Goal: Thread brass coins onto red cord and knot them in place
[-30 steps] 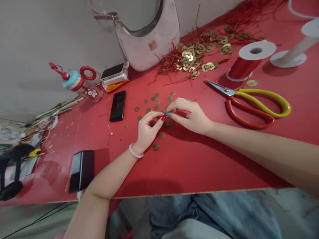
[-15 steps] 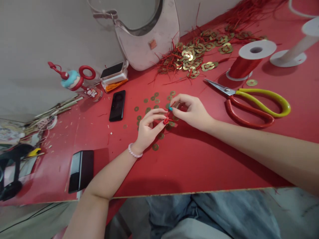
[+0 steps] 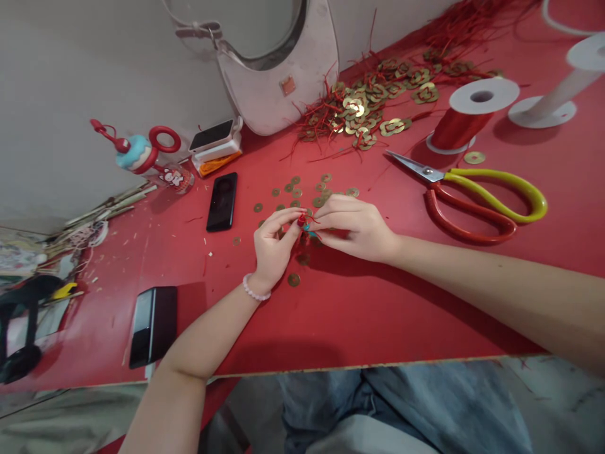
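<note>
Your bag [image 3: 255,94] bears a patch [image 3: 287,86] too small to read. Your right hand [image 3: 362,228] and left hand [image 3: 275,249] pinch a red cord [image 3: 312,220] at the fingertips; its visible strand runs crosswise, pointing right, near coins [image 3: 293,279].

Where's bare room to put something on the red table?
Up front, between the left forearm, right forearm and table edge, plus a smaller patch right of the scissors. It's crowded around the left hand and right hand, with loose coins, and behind, with the coin pile.
</note>
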{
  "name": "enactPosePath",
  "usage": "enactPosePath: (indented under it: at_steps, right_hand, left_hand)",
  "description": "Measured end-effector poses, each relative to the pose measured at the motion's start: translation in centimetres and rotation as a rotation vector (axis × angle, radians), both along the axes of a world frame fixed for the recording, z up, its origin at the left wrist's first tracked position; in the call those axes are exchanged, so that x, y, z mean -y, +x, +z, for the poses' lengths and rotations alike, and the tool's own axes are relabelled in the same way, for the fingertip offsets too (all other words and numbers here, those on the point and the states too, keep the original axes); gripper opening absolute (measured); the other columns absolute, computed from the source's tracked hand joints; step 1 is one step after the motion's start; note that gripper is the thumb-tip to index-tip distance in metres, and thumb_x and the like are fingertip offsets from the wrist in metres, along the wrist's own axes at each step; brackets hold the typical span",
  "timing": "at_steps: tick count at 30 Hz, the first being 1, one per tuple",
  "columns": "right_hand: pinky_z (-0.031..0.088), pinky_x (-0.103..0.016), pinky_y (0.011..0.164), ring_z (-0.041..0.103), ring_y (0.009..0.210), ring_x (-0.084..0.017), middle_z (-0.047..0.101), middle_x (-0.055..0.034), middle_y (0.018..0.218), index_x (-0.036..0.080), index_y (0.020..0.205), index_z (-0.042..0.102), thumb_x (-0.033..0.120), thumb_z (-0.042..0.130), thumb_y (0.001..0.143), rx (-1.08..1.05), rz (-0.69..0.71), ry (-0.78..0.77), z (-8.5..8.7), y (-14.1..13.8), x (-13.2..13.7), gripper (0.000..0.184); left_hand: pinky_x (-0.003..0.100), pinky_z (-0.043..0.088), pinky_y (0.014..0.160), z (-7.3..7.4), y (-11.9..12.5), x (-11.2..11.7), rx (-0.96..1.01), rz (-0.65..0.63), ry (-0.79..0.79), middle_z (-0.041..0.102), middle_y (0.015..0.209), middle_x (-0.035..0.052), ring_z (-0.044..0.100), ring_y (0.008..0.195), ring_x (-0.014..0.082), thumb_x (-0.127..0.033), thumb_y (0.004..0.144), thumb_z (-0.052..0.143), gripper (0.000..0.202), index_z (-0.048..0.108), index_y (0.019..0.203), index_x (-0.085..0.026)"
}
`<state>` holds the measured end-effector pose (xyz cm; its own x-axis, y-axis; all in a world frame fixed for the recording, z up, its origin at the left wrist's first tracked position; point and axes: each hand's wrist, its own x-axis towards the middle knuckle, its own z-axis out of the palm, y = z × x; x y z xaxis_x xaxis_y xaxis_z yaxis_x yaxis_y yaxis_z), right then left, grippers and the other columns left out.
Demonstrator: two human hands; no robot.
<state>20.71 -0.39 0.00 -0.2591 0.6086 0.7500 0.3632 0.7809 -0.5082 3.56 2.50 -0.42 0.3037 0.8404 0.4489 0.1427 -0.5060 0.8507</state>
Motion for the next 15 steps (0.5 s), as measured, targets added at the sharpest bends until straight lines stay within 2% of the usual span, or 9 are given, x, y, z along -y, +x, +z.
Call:
enactPosePath:
  at_steps: [6, 10, 15]
  right_hand:
    - [0.047, -0.026, 0.064, 0.055, 0.07, -0.012, 0.057, -0.0026, 0.075, 0.018, 0.076, 0.063, 0.021, 0.057, 0.079, -0.09, -0.023, -0.244, 0.03, -0.26, 0.21, 0.007]
    - [0.046, -0.025, 0.064, 0.053, 0.071, -0.011, 0.054, -0.0021, 0.075, 0.017, 0.071, 0.062, 0.02, 0.06, 0.076, -0.107, -0.02, -0.344, -0.25, -0.37, -0.06, 0.006]
    - [0.044, -0.022, 0.056, 0.048, 0.062, -0.009, 0.052, -0.002, 0.076, 0.016, 0.07, 0.06, 0.017, 0.06, 0.073, -0.132, -0.014, -0.436, -0.31, -0.43, -0.15, 0.003]
  left_hand:
    - [0.031, 0.05, 0.083, -0.01, 0.0, 0.01, -0.022, 0.022, 0.028, 0.07, 0.093, 0.0021, 0.063, 0.091, 0.0145, -0.022, 0.078, 0.062, 0.012, 0.07, 0.088, -0.024]
    - [0.031, 0.05, 0.083, 0.04, -0.02, 0.07, -0.035, 0.028, 0.031, 0.069, 0.093, 0.0022, 0.063, 0.091, 0.0142, -0.02, 0.078, 0.062, 0.012, 0.07, 0.088, -0.023]
    - [0.03, 0.05, 0.083, 0.2, 0.05, 0.25, -0.056, 0.024, 0.058, 0.069, 0.093, 0.002, 0.063, 0.09, 0.0134, -0.017, 0.078, 0.063, 0.013, 0.069, 0.087, -0.023]
